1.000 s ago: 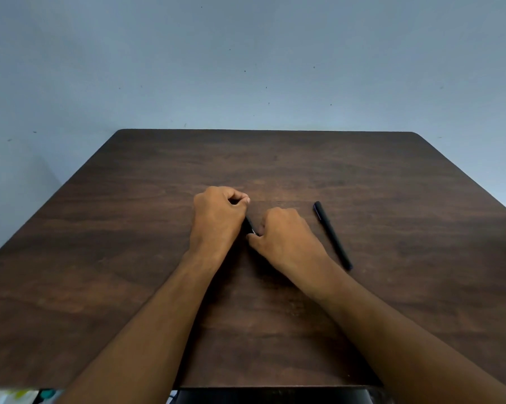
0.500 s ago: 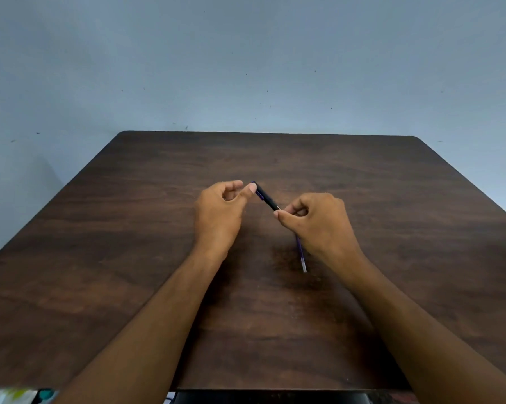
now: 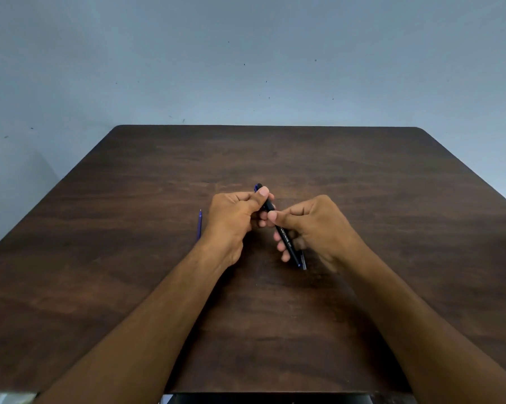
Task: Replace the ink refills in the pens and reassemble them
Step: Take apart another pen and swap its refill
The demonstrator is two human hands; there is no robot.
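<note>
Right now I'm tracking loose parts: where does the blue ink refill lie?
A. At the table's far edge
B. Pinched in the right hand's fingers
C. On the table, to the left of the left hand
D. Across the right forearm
C: the blue refill lies on the table just left of the left hand, untouched.

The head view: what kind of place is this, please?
Probably a plain indoor desk or work spot: a bare dark wooden table set against a pale blue painted wall, with only a black pen and a loose blue refill.
</note>
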